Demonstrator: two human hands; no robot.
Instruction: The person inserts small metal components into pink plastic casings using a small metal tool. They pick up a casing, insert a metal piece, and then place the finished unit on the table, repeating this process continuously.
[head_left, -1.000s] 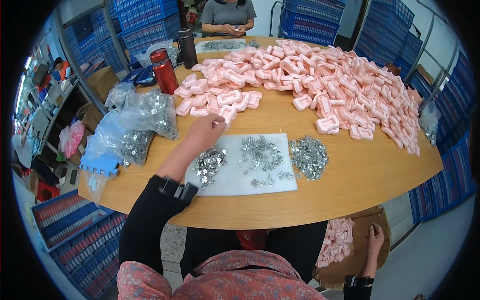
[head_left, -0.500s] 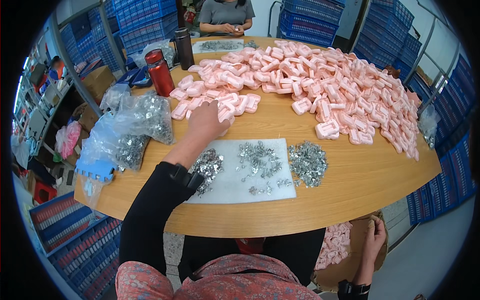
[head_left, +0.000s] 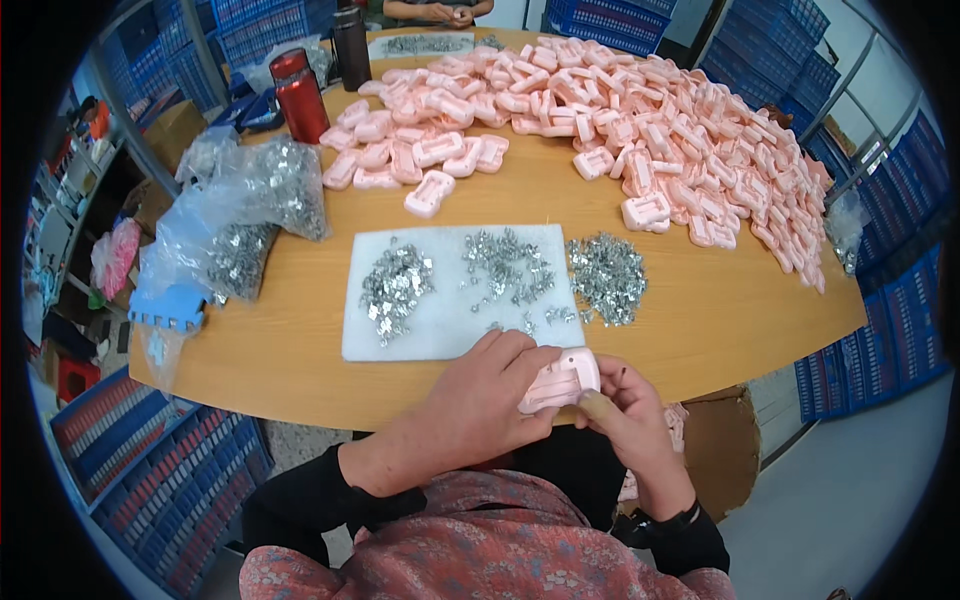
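Observation:
A pink plastic casing (head_left: pixel 560 383) with a recessed middle is held over the near table edge. My left hand (head_left: pixel 482 390) is closed around its left side, fingers over the top. At the casing's right end my right hand (head_left: pixel 630 415) presses with the thumb, its fingers curled; whether a small metal part is also between them I cannot make out. Just beyond lies a white foam sheet (head_left: pixel 400 345) bearing loose silvery metal clips (head_left: pixel 398 285) in separate heaps. Another heap of metal pieces (head_left: pixel 608 280) sits on the wood at the sheet's right.
Pink casings (head_left: pixel 640 130) form a big pile across the table's (head_left: pixel 290 375) far and right side. At left stand a red flask (head_left: pixel 300 98), a dark bottle (head_left: pixel 351 50) and bags of metal parts (head_left: pixel 285 185). A cardboard box (head_left: pixel 722 450) is below right; a person's hands (head_left: pixel 440 12) show opposite.
My left hand has come back from the far casings to the near edge and now holds one. My right hand has risen from the box below to the same casing.

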